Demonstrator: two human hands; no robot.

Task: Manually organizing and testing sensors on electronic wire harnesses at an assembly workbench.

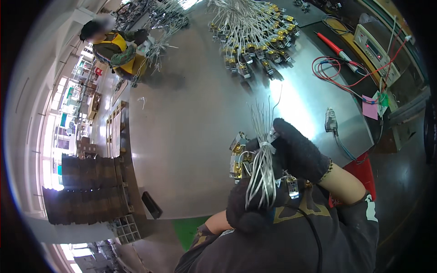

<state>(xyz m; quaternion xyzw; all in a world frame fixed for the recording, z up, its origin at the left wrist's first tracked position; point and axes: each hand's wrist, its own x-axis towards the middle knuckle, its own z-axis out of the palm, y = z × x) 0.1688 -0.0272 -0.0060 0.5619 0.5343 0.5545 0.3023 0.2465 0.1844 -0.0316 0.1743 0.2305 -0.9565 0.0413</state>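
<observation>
Close to my body, at the table's near edge, is a bundle of pale wires (261, 170), gathered by a band near its upper part. Its loose wire ends fan out away from me. My right hand (298, 150), in a dark glove, closes on the bundle beside that band. Around the lower part of the same bundle wraps my left hand (250, 204), also in a dark glove; its fingers are partly hidden by the wires. Small metal parts with yellow pieces (236, 157) hang from the bundle at its left, and another metal part (292, 185) shows below my right hand.
Across the metal table (182, 123) lies a large heap of wired metal parts (255, 41). At right are a red test probe (330, 43), a meter box (375, 50), a plug on a cable (331, 120) and a pink slip (369, 108). A co-worker (114, 50) stands far left.
</observation>
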